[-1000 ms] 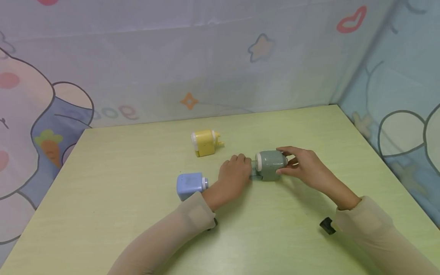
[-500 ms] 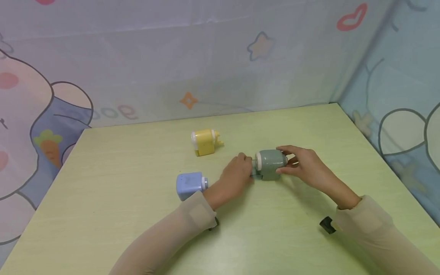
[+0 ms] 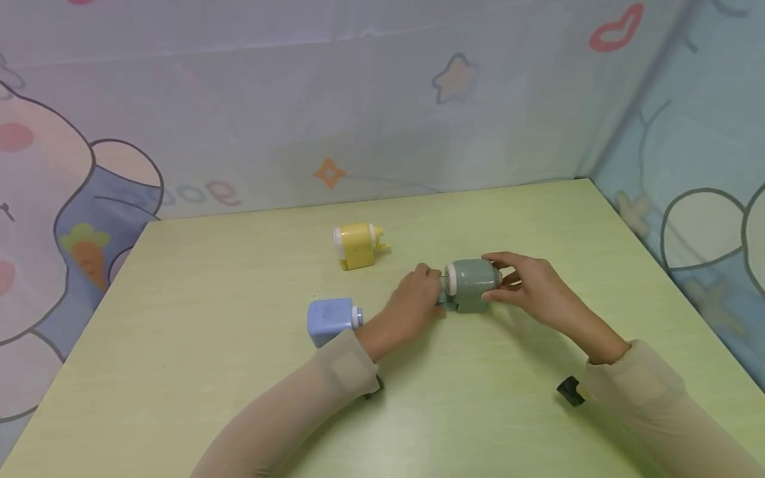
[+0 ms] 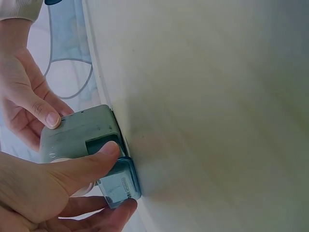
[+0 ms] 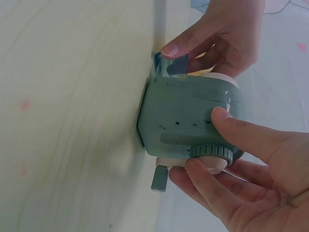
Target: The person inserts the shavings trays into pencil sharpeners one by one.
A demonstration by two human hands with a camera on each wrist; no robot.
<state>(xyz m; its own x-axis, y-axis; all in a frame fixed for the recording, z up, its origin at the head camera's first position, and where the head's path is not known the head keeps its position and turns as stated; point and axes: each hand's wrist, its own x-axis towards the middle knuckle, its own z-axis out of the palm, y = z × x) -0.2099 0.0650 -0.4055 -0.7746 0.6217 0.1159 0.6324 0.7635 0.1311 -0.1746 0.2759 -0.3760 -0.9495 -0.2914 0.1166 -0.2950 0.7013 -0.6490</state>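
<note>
A green crank pencil sharpener [image 3: 472, 282] stands on the table right of centre. My right hand [image 3: 538, 289] grips its crank end, with the thumb on the body and fingers near the ribbed knob [image 5: 212, 152]. The crank handle [image 5: 160, 179] hangs beside those fingers in the right wrist view. From the opposite end sticks out a see-through shavings drawer [image 4: 118, 181], partly pulled from the body. My left hand [image 3: 409, 302] pinches this drawer between thumb and fingers, as the left wrist view shows. Whether shavings lie in it I cannot tell.
A yellow pencil sharpener [image 3: 356, 245] stands farther back, left of my hands. Close to my left wrist is a blue pencil sharpener [image 3: 331, 318], partly covered by the sleeve. A printed cloth wall [image 3: 269, 119] rises behind the light table [image 3: 209, 372].
My left hand has shifted slightly at the drawer, and its thumb now shows below it in the head view. My right hand and the green sharpener stay in place.
</note>
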